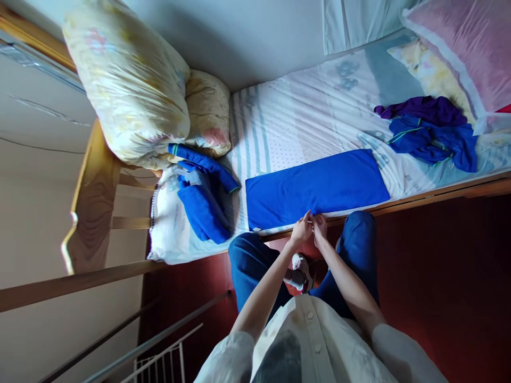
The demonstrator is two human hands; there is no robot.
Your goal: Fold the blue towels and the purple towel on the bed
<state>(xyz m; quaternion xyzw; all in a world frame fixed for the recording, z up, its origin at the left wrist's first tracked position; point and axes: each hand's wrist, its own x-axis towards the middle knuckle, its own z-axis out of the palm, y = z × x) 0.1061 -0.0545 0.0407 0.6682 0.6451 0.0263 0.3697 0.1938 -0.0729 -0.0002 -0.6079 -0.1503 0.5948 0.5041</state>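
A blue garment [315, 186], folded into a long flat rectangle, lies along the near edge of the bed. At the middle of its near edge, the fingers of my left hand [302, 231] are pinched together on the fabric. Close beside it, my right hand [320, 229] pinches the same spot, and the fingertips of both hands nearly meet. A small pucker shows in the fabric there. The exact bit between the fingers is too small to make out.
Left on the bed sits a crumpled blue jacket [205, 205], below a large floral bundle [131, 90] and a pillow [207, 109]. To the right are a blue garment [439, 141], a purple cloth [427, 110] and a pink pillow [471, 53]. A wooden bed frame [93, 207] stands left.
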